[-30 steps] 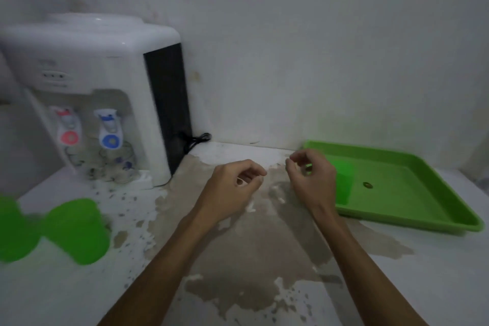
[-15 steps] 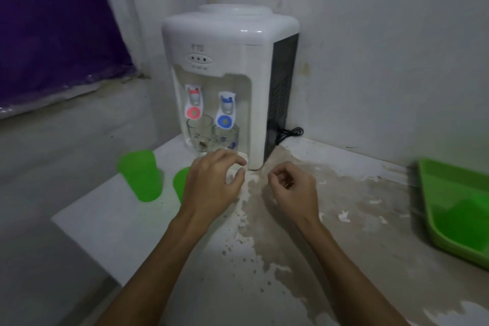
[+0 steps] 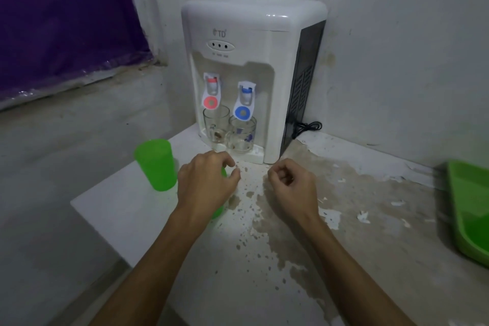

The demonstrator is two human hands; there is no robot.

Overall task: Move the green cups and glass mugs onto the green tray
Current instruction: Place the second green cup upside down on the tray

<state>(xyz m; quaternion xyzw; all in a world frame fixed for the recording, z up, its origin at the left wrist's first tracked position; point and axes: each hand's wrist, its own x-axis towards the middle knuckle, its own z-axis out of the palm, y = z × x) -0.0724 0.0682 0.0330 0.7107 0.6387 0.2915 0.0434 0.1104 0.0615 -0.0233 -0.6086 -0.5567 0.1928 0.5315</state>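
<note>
**Hands hovering empty by the dispenser, most cups and both mugs still to move**

Head view: the left hand (image 3: 207,182) is hanging loosely curled above the desk (image 3: 304,259), grasping nothing. Directly beneath it, a second green cup (image 3: 219,211) is peeking out as slivers of green at the knuckles and the wrist; whether the hand is touching it cannot be told. Just beyond that hand to its left, an upright green cup (image 3: 156,164) is standing free near the desk's corner. The right hand (image 3: 292,186) is floating beside the left one, fingers bent inward in a slack fist, also holding nothing.

Ahead of both hands, two glass mugs are sitting on the drip ledge of a white water dispenser (image 3: 254,34): a plain glass mug (image 3: 215,124) under the red tap and a glass mug with blue print (image 3: 242,135) under the blue tap. Well off to the right of the right hand, the green tray (image 3: 455,193) is lying at the frame's edge; a darker green mass inside it may be a cup already delivered, though blur is making that uncertain.

Judging by this, the job is sitting at an early stage: two cups and two mugs are waiting off the tray.

The dispenser front is showing the letters "TD" above three indicator dots; the tiny text under them is unreadable.
</note>
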